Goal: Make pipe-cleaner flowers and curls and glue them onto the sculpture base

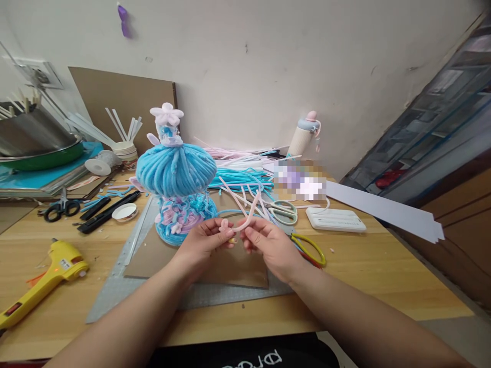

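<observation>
My left hand [205, 241] and my right hand [270, 245] meet above a brown card sheet [238, 266] and both pinch a pale pink pipe cleaner [245, 209]. Its two loose ends cross and stick up behind my fingers. A small pink curl sits at my left fingertips. Just behind my hands stands a blue fuzzy model [175, 174] with a domed top, a pink flower on its peak and a blue and pink base.
A yellow glue gun [46, 278] lies at the left. Black scissors [61, 207], a marker and a tape roll [125, 211] lie further back. Pale scissors [284, 210], yellow-handled pliers [310, 249], a white box [335, 219] and heaps of blue and pink pipe cleaners [241, 179] are on the right.
</observation>
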